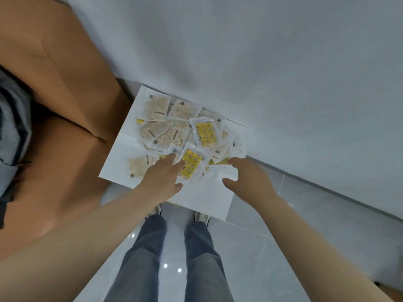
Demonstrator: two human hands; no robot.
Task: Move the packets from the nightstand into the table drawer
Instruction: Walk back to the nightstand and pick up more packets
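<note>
Several clear packets, some yellow and some beige, lie in a loose heap on the white nightstand top. My left hand reaches over the near edge of the heap, its fingertips touching a yellow packet. My right hand hovers at the heap's right edge with fingers and thumb spread and curved around a clear packet edge; whether it holds it I cannot tell. No drawer is in view.
A tan padded headboard or bed side stands close on the left, with grey bedding at the far left. A white wall runs behind the nightstand. My legs and shoes stand on the glossy tiled floor.
</note>
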